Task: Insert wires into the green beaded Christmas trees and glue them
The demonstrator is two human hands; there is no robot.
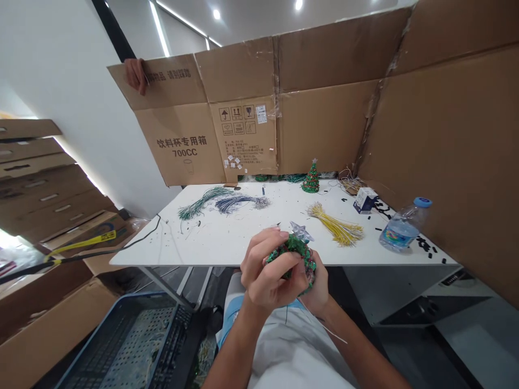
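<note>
The small green tree (294, 244) is held above the person's lap, at the near edge of the white table (227, 246). The left hand (270, 267) has its fingers curled over the foliage, thumb and forefinger apparently pinching it; the right hand (319, 281) cups the far side, its fingertips hidden. Judged done: body formed, clear star (300, 231) at the tip, its joint unseen. Judged outstanding: a white wire (334, 334) hangs loose below. A standing tree (311, 179) on the table looks complete.
</note>
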